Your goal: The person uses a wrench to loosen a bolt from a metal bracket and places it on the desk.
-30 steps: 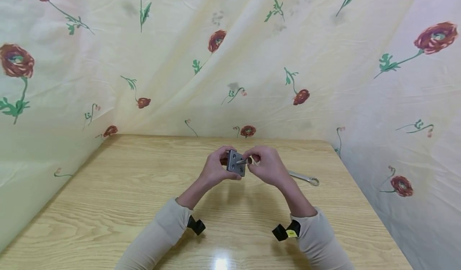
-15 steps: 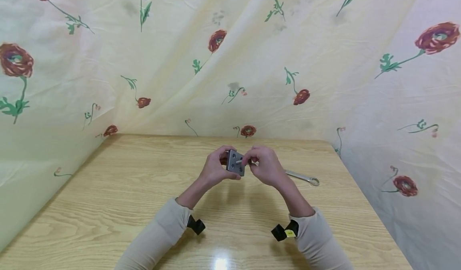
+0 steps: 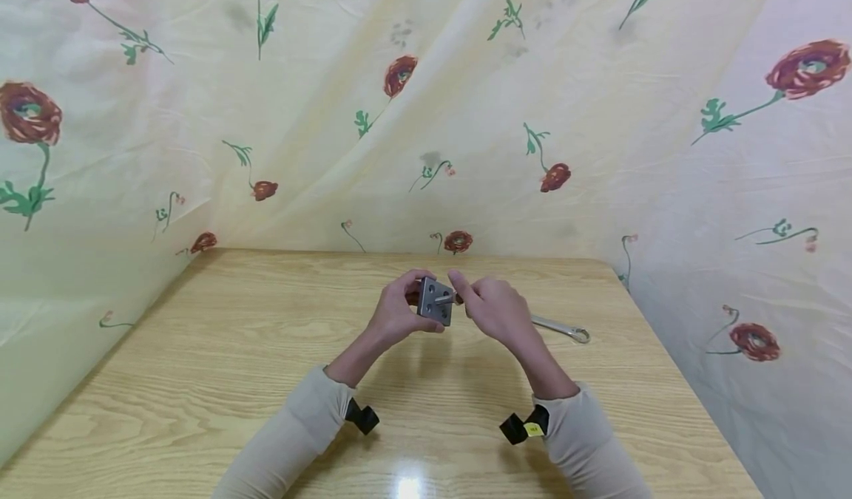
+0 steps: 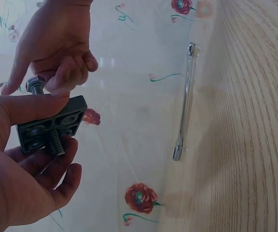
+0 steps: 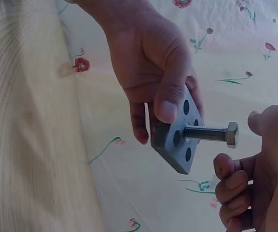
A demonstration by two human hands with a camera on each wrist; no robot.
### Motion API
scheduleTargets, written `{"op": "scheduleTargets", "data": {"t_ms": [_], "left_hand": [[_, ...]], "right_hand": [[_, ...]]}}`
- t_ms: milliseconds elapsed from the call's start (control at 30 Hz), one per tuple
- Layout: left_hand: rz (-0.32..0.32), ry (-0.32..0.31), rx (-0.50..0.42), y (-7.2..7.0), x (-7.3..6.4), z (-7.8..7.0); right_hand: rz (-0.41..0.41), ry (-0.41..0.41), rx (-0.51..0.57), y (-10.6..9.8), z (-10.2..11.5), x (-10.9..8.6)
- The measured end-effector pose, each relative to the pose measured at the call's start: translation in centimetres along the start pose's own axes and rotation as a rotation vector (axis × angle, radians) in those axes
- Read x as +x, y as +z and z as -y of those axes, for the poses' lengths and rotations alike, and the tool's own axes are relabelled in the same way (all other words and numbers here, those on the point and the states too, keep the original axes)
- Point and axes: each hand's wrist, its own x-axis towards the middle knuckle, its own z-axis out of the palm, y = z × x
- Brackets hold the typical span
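Note:
My left hand [image 3: 396, 313] grips a grey square plate [image 5: 177, 157] by its edges, thumb on one side and fingers on the other. Several round holes surround the middle of the plate. Through that middle runs a hex bolt [image 5: 206, 133]; its head stands well out from the plate, and in the left wrist view its threaded end pokes out behind. Beside the bolt head is my right hand [image 3: 495, 310], thumb stretched up and fingers loosely curled. The right wrist view shows a gap between those fingers and the bolt head, with nothing held.
A combination wrench [image 4: 185, 101] lies on the wooden table [image 3: 266, 336], to the right of my right hand. Flower-patterned cloth [image 3: 319, 114] hangs behind the table and along both sides. Black camera mounts sit at both wrists.
My right fingers were at the bolt head, turning around it; now they have come off it and the thumb has swung up. The left hand and plate have barely moved.

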Motion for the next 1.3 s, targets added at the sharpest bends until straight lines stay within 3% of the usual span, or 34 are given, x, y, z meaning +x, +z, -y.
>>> {"op": "scheduleTargets", "data": {"t_ms": [200, 700, 1000, 1300], "left_hand": [[-0.010, 0.002, 0.008, 0.0, 0.0, -0.1], [0.002, 0.021, 0.002, -0.1, 0.2, 0.3], [0.008, 0.022, -0.005, -0.1, 0.2, 0.2], [0.010, 0.043, -0.004, 0.0, 0.2, 0.3]], "right_hand": [[0.067, 0.024, 0.025, 0.5, 0.0, 0.2], [-0.044, -0.124, -0.014, -0.2, 0.4, -0.1], [-0.065, -0.191, 0.045, -0.7, 0.4, -0.4], [-0.040, -0.205, 0.095, -0.9, 0.5, -0.5]]}}
